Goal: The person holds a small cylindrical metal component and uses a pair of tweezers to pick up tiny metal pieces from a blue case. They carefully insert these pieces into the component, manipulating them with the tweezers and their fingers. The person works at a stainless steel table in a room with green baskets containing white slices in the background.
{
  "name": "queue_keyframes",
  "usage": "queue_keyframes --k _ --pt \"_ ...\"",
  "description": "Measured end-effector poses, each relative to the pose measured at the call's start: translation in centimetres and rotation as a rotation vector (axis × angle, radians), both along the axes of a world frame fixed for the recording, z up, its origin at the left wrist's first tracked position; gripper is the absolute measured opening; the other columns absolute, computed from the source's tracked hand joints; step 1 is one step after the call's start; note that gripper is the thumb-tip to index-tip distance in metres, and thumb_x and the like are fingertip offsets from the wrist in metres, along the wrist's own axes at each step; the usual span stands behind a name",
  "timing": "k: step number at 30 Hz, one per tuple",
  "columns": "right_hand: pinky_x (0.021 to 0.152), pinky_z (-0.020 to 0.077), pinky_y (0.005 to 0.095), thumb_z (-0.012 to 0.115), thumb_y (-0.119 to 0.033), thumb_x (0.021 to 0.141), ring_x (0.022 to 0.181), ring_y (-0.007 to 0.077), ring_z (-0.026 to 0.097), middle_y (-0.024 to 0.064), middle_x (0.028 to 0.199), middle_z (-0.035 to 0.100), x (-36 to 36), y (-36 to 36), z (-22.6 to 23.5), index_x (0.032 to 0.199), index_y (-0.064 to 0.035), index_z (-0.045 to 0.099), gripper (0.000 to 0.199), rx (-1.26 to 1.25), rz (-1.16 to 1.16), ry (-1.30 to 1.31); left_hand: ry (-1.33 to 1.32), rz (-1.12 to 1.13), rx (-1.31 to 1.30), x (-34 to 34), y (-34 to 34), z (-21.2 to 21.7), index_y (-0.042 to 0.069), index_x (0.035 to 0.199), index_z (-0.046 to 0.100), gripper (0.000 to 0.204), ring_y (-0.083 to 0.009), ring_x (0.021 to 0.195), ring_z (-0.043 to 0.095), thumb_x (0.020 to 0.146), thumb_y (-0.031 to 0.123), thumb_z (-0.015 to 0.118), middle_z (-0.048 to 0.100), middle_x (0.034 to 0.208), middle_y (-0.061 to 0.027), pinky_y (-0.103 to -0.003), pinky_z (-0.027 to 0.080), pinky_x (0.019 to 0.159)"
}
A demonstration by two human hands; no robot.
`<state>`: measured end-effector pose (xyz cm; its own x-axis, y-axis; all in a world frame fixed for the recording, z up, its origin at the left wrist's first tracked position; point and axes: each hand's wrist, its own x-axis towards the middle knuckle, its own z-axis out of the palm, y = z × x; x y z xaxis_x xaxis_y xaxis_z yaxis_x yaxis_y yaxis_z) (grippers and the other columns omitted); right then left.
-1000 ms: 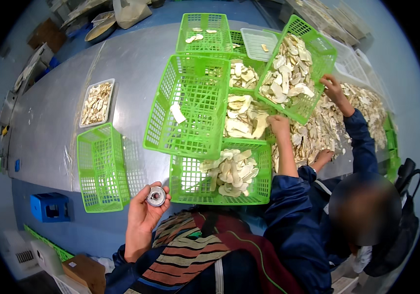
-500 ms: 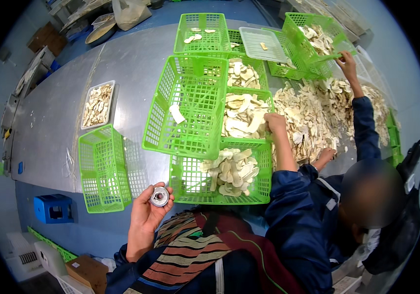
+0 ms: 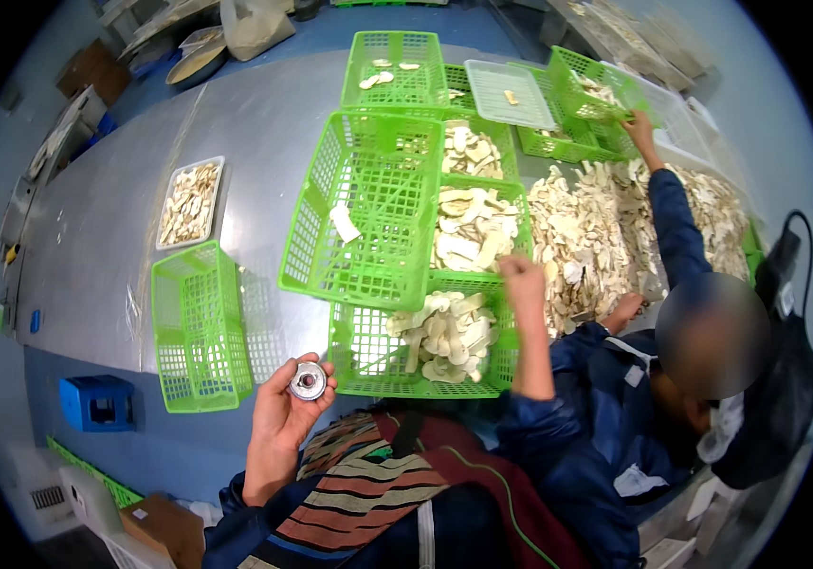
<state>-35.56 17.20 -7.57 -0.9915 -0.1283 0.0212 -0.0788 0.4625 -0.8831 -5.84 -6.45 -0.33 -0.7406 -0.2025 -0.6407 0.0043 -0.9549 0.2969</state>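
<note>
Right hand [image 3: 520, 277] is seen from the back only, so its fingers can't be told; it rests on the rim of the green basket [image 3: 422, 343] of pale slices. Left hand [image 3: 285, 417] is palm up near the table [image 3: 93, 256] edge, fingers curled round a small round metal disc [image 3: 309, 381], thumb at its side. Disc faces up, flat face to the camera; round, so no clear long axis. Co-worker's far hand [image 3: 641, 128] grips a tilted basket; its contents are hard to make out. White tray [image 3: 189, 203] of slices lies left

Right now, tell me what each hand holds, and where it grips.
The left hand grips a small round metal disc by its rim, between fingertips. The right hand rests on a green basket, holding nothing visible.
</note>
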Motion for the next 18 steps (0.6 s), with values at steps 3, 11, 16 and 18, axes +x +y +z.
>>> queue_keyframes --k 3,11,16,18 --pt "0.05 0.0398 0.0239 0.059 -0.021 0.08 0.054 0.0102 0.05 0.0016 0.062 0.056 5.5 -2.0 1.8 0.078 -0.0005 0.064 0.021 -0.272 0.077 -0.394 0.035 -0.02 -0.007 -0.8 -0.1 0.7 -0.002 0.108 0.051 0.031 -0.0315 0.085 0.057 0.093 0.024 0.044 0.055 0.102 -0.0224 -0.037 0.052 0.073" --pt "0.051 0.0388 0.022 0.059 -0.015 0.081 0.06 0.0087 0.051 0.0015 0.071 0.052 17.4 2.1 2.6 0.09 -0.003 0.053 0.016 -0.786 0.261 -1.168 0.111 -0.163 0.04 -2.9 -0.2 0.9 -0.002 0.108 0.051 0.03 -0.033 0.086 0.059 0.093 0.023 0.045 0.058 0.1 -0.0232 -0.039 0.053 0.074" --pt "0.076 0.047 0.0235 0.055 -0.003 0.081 0.086 0.0159 0.058 0.0108 0.1 0.056 22.9 4.8 1.3 0.123 0.0086 0.04 0.047 -0.686 0.482 -1.019 0.125 -0.203 0.052 -2.9 0.5 0.6 -0.002 0.108 0.051 0.03 -0.0334 0.086 0.059 0.093 0.023 0.044 0.058 0.1 -0.0229 -0.039 0.052 0.075" --pt "0.08 0.0471 0.0242 0.052 -0.002 0.083 0.09 0.0173 0.059 0.0136 0.106 0.057 24.1 5.0 0.6 0.123 0.0082 0.04 0.043 -0.73 0.307 -1.376 0.142 -0.187 0.07 -1.8 1.3 0.8 -0.003 0.108 0.051 0.03 -0.0335 0.086 0.059 0.093 0.023 0.044 0.059 0.099 -0.0226 -0.039 0.052 0.074"
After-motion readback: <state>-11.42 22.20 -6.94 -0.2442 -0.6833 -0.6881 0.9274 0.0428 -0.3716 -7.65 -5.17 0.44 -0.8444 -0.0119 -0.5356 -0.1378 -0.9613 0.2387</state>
